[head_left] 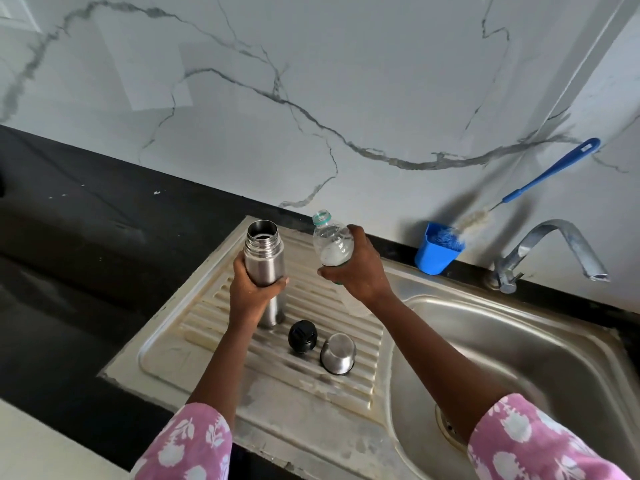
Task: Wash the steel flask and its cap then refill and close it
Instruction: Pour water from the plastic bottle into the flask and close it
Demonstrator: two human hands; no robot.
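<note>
While my left hand [252, 289] holds the flask [265, 265] upright on the drainboard [194, 327], my right hand [356, 271] holds a plastic bottle [330, 242] beside it.
I see the left fingers wrapped around the flask's middle, and its mouth is uncovered. The right fingers grip the uncapped bottle, whose neck leans toward the flask without touching. The black stopper [302, 336] and the steel cup [338, 353] sit side by side near the flask's base.

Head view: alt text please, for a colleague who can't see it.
The left hand grips an open steel flask upright on the drainboard, while the right hand holds an uncapped plastic bottle beside it. A black stopper and a steel cup cap lie in front.
</note>
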